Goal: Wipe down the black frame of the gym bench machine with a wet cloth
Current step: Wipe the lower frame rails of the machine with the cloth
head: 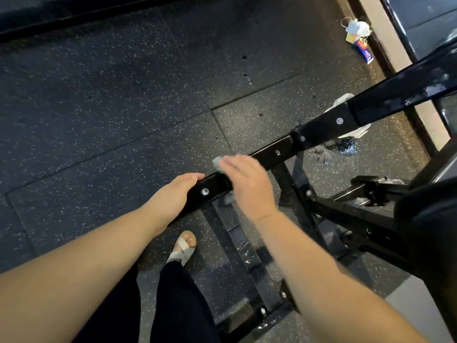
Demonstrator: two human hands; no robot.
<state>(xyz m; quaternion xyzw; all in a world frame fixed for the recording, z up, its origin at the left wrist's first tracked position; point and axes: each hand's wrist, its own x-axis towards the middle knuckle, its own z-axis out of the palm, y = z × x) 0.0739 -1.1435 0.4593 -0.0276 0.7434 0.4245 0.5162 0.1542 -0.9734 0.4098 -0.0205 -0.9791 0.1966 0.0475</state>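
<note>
A black metal frame bar (277, 151) of the bench machine runs diagonally from lower left to upper right, with silver bolts along it. My right hand (247, 184) lies over the bar and holds a small grey wet cloth (217, 162) against it; bits of cloth stick out past my fingertips and under my palm. My left hand (173, 196) grips the near end of the same bar, fingers wrapped over its top edge, just left of a bolt (204, 191).
Speckled black rubber floor tiles (111, 107) spread to the left. Lower frame struts (247, 251) and a black padded part (430, 231) fill the right. A water puddle (346, 146), white rag (346, 100) and small litter (358, 33) lie beyond. My sandalled foot (184, 246) stands below the bar.
</note>
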